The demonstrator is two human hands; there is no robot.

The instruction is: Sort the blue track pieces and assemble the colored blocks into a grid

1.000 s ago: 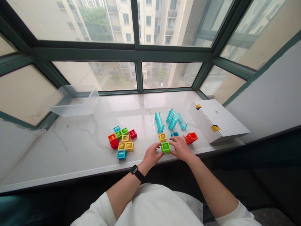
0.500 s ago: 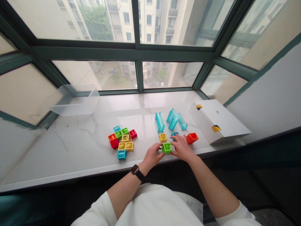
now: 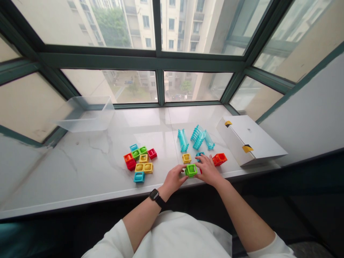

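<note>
A green hollow cube block (image 3: pixel 191 170) sits at the near edge of the white marble sill (image 3: pixel 88 161), pinched from both sides. My left hand (image 3: pixel 173 179), with a black watch on its wrist, grips its left side. My right hand (image 3: pixel 207 169) grips its right side and covers part of a red piece beneath it. Just behind lie a yellow block (image 3: pixel 186 158), a blue block (image 3: pixel 199 154) and an orange block (image 3: pixel 219 158).
A joined cluster of coloured blocks (image 3: pixel 139 161) lies to the left. Turquoise ribbed track pieces (image 3: pixel 195 137) lie farther back. A white cardboard box (image 3: pixel 248 139) stands at the right and a clear plastic tub (image 3: pixel 86 114) at the back left by the window.
The green block has shifted slightly right and tilted between my fingers. Both hands stay closed on it.
</note>
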